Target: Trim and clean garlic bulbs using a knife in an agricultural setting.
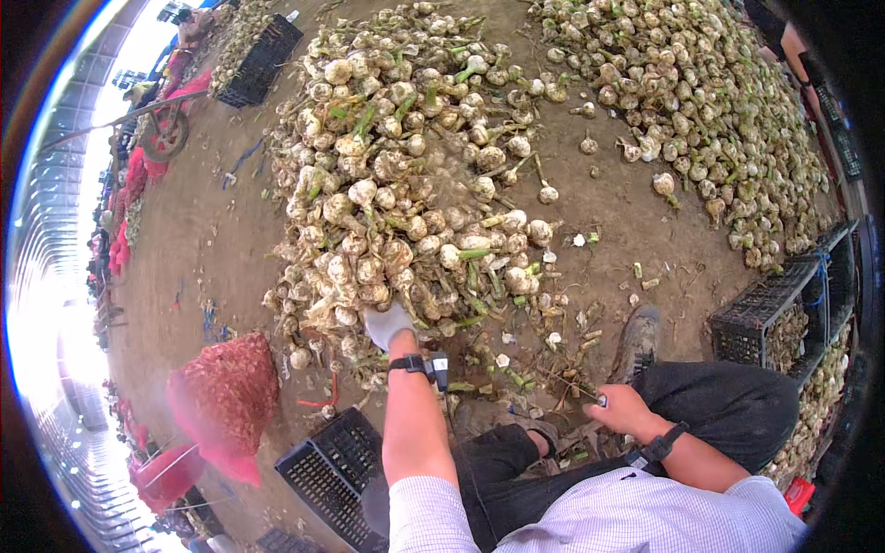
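My left hand [387, 326], in a white glove, reaches into the near edge of a large heap of garlic bulbs [429, 228]. Its fingers are hidden among the bulbs, so their grip does not show. Many of the bulbs carry dry, soiled skins and cut stems, some still green. My bare right hand [619, 409] rests low by my knee, closed around the handle of a thin-bladed knife [577, 388]. The blade points to the left, over trimmed stems and scraps [515, 377] on the ground.
A black plastic crate [332, 449] sits at my left beside a filled red mesh sack [228, 394]. A second garlic heap [691, 104] spreads at the right, above stacked crates [767, 311]. Farther left are a wheelbarrow wheel [166, 135] and another crate [259, 66].
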Demonstrator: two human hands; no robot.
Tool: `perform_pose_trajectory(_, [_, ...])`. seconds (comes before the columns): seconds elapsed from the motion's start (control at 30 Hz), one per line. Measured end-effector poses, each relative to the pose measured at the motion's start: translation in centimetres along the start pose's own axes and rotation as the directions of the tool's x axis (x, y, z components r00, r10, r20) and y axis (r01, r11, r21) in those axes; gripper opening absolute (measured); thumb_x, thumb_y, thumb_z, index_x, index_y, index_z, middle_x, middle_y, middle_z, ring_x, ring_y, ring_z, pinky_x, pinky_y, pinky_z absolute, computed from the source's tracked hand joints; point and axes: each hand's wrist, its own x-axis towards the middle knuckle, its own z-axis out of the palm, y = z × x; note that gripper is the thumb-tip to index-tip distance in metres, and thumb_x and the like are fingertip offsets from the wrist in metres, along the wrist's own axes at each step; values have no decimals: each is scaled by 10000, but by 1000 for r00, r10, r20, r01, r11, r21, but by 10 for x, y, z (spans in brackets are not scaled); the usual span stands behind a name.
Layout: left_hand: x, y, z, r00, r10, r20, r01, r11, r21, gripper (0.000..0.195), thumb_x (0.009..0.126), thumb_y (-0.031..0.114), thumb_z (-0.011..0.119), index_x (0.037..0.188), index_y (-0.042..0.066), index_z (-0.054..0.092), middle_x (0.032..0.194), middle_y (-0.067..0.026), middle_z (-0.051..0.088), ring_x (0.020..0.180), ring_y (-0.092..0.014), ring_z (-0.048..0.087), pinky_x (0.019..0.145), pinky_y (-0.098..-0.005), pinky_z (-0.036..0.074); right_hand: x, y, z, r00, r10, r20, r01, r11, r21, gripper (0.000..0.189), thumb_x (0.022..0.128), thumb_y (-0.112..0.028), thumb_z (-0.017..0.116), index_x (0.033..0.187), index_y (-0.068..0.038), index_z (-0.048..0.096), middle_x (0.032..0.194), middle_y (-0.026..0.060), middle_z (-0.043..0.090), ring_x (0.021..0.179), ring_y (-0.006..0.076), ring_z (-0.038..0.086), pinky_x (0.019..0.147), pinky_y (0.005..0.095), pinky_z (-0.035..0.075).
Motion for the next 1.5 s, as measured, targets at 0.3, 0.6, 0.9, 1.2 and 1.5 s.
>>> perform_pose_trajectory(0.3, [-39, -10, -3, 995, -37, 92, 74, 893, -443, 733, 763, 244, 792, 1383, -25, 509, 1218, -200, 655, 995, -310, 672, 903, -411, 532, -5, -9, -1, 998, -62, -7, 62, 998, 7, 437, 782, -385, 672, 834, 49, 663, 837, 291, 652, 818, 471, 627, 753, 520, 505])
perform_pose_trajectory(0.6, [-142, 15, -113, 616, 314, 722, 788, -236, -569, 273, 901, 355, 572, 999, 111, 644, 821, -7, 616, 661, -127, 536, 529, -248, 416, -16, -8, 3, 978, -176, -115, 172, 984, -43, 399, 782, -354, 667, 857, 38, 674, 849, 281, 662, 821, 461, 635, 765, 517, 507])
perform_pose_trajectory(0.9, [-165, -32, -317, 782, 490, 384, 614, -500, -611, 315, 864, 142, 623, 1157, 56, 548, 884, -30, 547, 670, -92, 514, 542, -234, 426, -31, -8, -2, 983, -179, -52, 174, 982, -77, 409, 790, -363, 667, 879, 36, 681, 849, 274, 676, 841, 444, 653, 781, 486, 525])
perform_pose_trajectory(1.2, [-111, -266, -349, 880, -470, 68, 96, 37, -995, 518, 958, 323, 597, 1365, 9, 530, 1247, -180, 626, 1055, -286, 627, 892, -395, 535, -19, 10, 12, 968, -235, -87, 211, 951, -225, 451, 773, -390, 680, 862, 52, 663, 868, 291, 649, 829, 448, 638, 747, 489, 511])
perform_pose_trajectory(1.5, [-116, -219, -145, 963, 268, -21, -268, 957, -112, 618, 783, 180, 786, 1320, -33, 565, 1409, -215, 514, 1330, -362, 465, 1138, -408, 360, -11, 16, 9, 999, -48, -24, 38, 944, -328, 428, 798, -374, 676, 904, 40, 690, 872, 269, 678, 852, 441, 648, 790, 493, 516])
